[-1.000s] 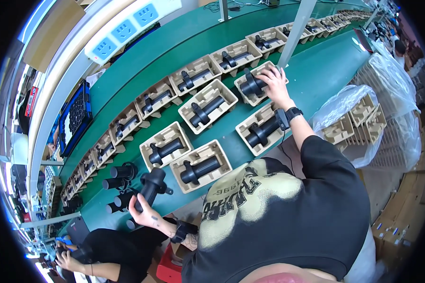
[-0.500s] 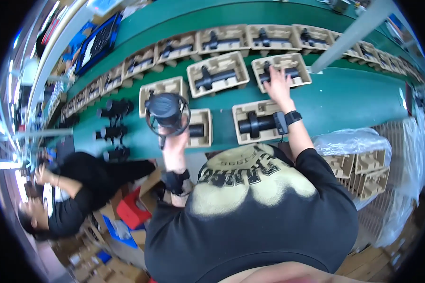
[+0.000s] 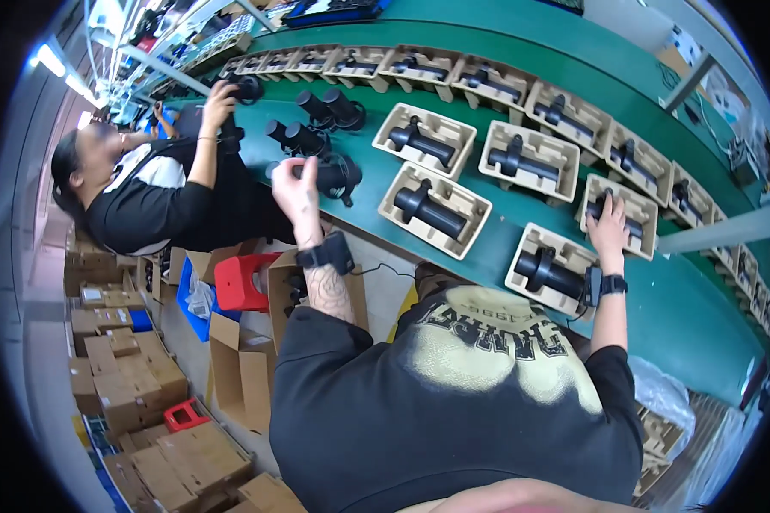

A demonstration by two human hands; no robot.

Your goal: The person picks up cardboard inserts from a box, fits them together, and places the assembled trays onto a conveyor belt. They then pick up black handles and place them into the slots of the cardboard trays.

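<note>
My left hand [image 3: 297,190] grips a black cylindrical device [image 3: 332,175] and holds it just above the green conveyor table [image 3: 505,256], next to a small group of the same black devices [image 3: 316,120]. My right hand [image 3: 608,229] rests on the black device lying in a brown pulp tray [image 3: 622,215] at the right. Another filled tray [image 3: 553,272] sits just in front of that hand, by my wrist band. Between my two hands stands a further tray with a device [image 3: 435,209].
Rows of filled pulp trays [image 3: 522,158] run along the green table. A co-worker in black [image 3: 158,201] at the left handles a black device [image 3: 246,87]. Cardboard boxes [image 3: 137,402], a red stool [image 3: 239,282] and a metal post [image 3: 719,232] stand about.
The view has swung round to the left. My left hand carried the black device from in front of my chest out to the table's left part; my right hand stays on the tray's device.
</note>
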